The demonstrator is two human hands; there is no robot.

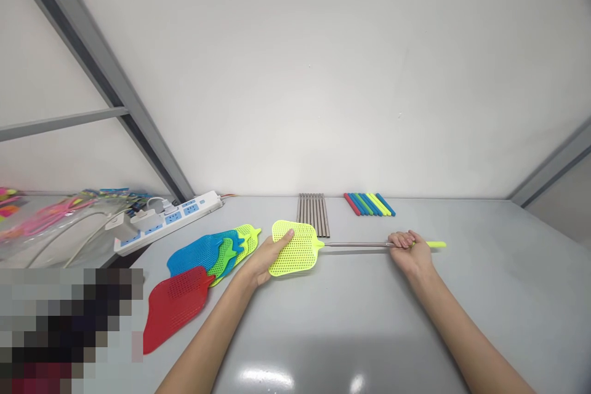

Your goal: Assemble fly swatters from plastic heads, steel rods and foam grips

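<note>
Metal rods: the row of metal rods point(318, 215) lies side by side on the gray surface point(360, 314), far ends close to the rear edge where the wall point(318, 86) rises.
Yellow swatter: the yellow swatter point(302, 252) is held sideways in front of the rods, its head covering their lower left part in view, its shaft reaching out to their right.
Left hand: the left hand point(265, 258), left of the rods, grips the outer edge of that head, thumb on top.
Right hand: the right hand point(410, 250), right of the rods, is wrapped round the shaft by the grip, whose end sticks out beyond the fist.
Colored tubes: the colored tubes point(369, 204) lie in a row just right of the rods, near the rear edge.
Loose heads: blue, green and yellow swatter heads point(198, 253) overlap left of the rods, the red head point(178, 301) nearest the viewer.
Left edge: a power strip point(170, 221) sits there, well left of the rods.
Open room: broad stretches in front of the rods and far to their right.
</note>
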